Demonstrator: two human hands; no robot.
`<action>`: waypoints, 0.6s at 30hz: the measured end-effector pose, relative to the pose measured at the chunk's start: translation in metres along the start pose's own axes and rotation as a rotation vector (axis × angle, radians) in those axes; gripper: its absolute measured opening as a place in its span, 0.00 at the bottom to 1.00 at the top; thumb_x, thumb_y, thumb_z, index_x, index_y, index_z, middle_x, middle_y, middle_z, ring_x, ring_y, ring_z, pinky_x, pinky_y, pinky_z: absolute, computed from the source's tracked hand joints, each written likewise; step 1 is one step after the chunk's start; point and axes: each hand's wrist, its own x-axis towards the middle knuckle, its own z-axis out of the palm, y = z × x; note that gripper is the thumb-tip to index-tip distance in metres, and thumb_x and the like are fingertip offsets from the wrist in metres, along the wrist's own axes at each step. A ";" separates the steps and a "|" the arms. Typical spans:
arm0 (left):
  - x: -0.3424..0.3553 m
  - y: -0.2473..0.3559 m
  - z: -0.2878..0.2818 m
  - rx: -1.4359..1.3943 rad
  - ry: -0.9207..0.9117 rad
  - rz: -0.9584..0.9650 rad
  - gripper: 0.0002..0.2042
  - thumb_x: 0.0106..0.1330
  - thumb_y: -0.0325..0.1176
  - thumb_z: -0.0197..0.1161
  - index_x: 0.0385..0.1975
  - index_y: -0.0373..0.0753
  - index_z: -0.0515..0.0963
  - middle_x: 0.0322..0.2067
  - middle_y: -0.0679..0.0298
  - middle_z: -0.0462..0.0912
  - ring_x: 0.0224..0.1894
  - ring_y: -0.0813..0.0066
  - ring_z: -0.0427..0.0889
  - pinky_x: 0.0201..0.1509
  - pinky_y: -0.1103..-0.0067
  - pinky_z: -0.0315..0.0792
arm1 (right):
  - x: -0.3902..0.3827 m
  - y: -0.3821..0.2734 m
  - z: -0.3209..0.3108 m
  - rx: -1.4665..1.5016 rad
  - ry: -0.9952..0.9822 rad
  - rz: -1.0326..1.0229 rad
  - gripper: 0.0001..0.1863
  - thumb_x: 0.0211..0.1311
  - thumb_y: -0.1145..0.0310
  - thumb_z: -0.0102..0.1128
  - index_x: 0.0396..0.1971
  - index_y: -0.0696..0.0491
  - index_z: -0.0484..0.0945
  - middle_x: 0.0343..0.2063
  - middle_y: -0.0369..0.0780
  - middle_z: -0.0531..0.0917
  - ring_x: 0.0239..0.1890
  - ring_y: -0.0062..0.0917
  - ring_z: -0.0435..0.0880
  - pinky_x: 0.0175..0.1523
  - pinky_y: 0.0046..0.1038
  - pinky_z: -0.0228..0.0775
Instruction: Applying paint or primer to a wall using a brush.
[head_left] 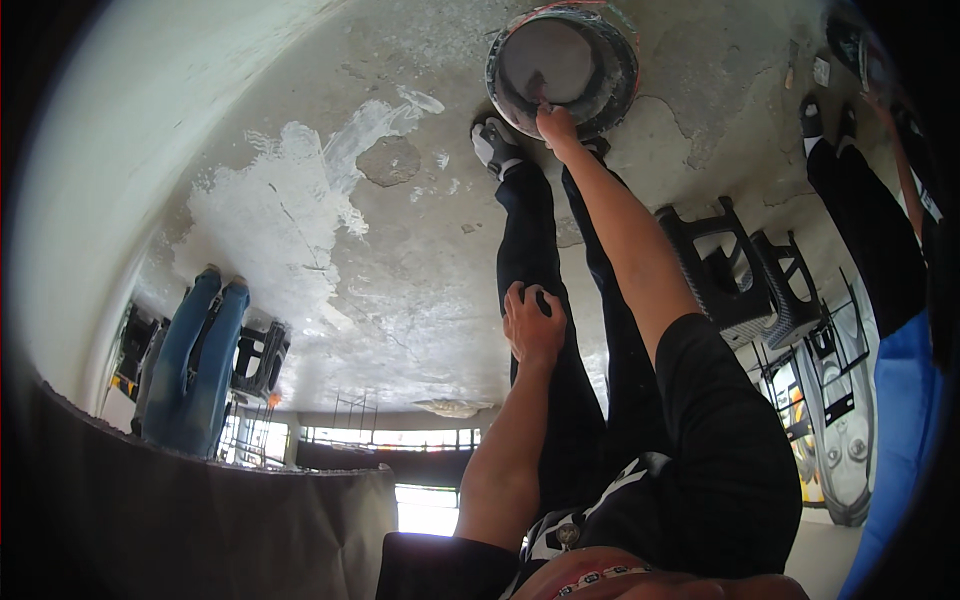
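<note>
My right hand (pixel 557 126) reaches down over the near rim of a round, dark bucket (pixel 624 92) at the top of the view. Its fingers are closed round a slim, dark reddish thing that dips into the grey wet mix (pixel 563 62); its kind cannot be made out. My left hand (pixel 535 325) rests on my black trouser leg (pixel 530 240), near the knee. Those fingers are bent and apart over the cloth, with nothing held in them. The bucket stands on the floor just ahead of my shoes (pixel 495 146).
White smears (pixel 280 200) spread over the rough grey floor (pixel 430 260) on the left. Dark plastic stools (pixel 725 265) stand to my right. Beyond them is another person in black trousers (pixel 855 220). On the left, someone in blue jeans (pixel 190 370) stands near a pale wall (pixel 110 180).
</note>
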 end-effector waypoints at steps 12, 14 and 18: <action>-0.001 -0.008 0.004 0.012 0.045 -0.004 0.14 0.67 0.42 0.57 0.47 0.43 0.80 0.59 0.56 0.72 0.63 0.53 0.72 0.63 0.60 0.69 | 0.011 -0.033 -0.062 0.415 0.142 0.245 0.16 0.68 0.54 0.56 0.34 0.52 0.80 0.17 0.34 0.74 0.15 0.26 0.72 0.19 0.30 0.64; -0.002 -0.013 0.001 0.005 0.062 -0.007 0.14 0.67 0.40 0.57 0.45 0.40 0.80 0.58 0.54 0.73 0.63 0.53 0.71 0.62 0.60 0.69 | 0.007 -0.038 -0.061 0.272 0.249 0.216 0.22 0.69 0.52 0.54 0.40 0.58 0.82 0.23 0.41 0.82 0.23 0.37 0.82 0.25 0.37 0.73; -0.002 0.004 0.008 -0.011 0.047 0.029 0.14 0.66 0.40 0.57 0.45 0.40 0.80 0.58 0.54 0.73 0.63 0.53 0.71 0.61 0.60 0.69 | 0.035 -0.019 -0.089 -0.153 0.181 -0.007 0.25 0.68 0.53 0.52 0.47 0.62 0.81 0.35 0.53 0.87 0.39 0.46 0.87 0.38 0.43 0.79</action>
